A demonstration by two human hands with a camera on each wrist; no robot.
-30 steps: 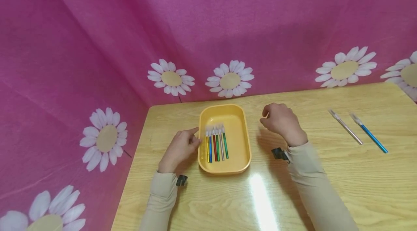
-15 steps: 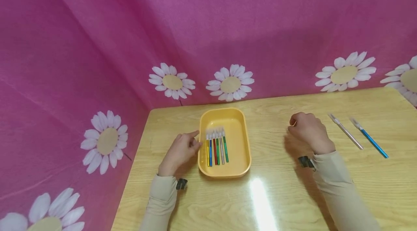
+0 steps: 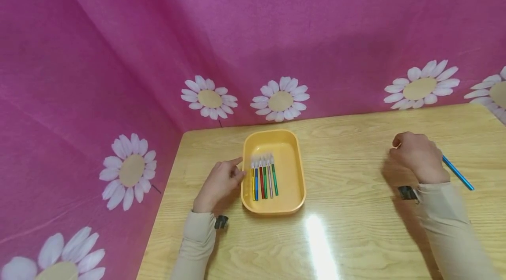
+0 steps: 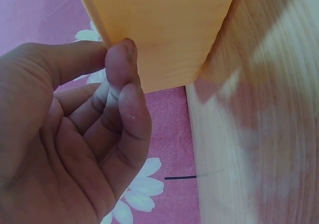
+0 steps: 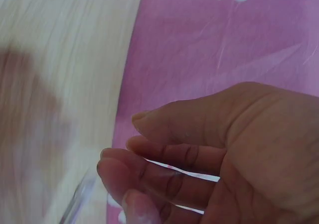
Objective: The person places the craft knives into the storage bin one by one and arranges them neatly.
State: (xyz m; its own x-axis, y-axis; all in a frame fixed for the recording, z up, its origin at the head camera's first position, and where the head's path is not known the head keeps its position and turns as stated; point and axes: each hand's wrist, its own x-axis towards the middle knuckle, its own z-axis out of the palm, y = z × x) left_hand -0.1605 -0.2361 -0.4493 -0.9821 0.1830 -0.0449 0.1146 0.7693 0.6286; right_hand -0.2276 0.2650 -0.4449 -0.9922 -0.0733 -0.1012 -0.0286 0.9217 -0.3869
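My left hand [image 3: 219,183] holds the left rim of a yellow tray [image 3: 297,170]; in the left wrist view its finger and thumb tips meet at the tray's edge [image 4: 149,64]. Inside, several slim pen-like sticks [image 3: 265,183] with shiny coloured barrels and clear ends lie side by side. At the right, my right hand [image 3: 417,157] hovers over the table with loosely bent fingers and nothing between them. A blue pen-like stick [image 3: 457,172] shows partly behind it. The right wrist view has a clear-ended stick [image 5: 77,199] near the fingertips; the head view hides it behind the hand.
The wooden table [image 3: 348,210] meets a pink cloth [image 3: 336,52] with white flowers at its back and left edges. A bright light reflection lies on the tabletop in front of the tray.
My right hand has moved right, from beside the tray to above the loose sticks, and now covers the pinkish one. The left hand stays at the tray's rim.
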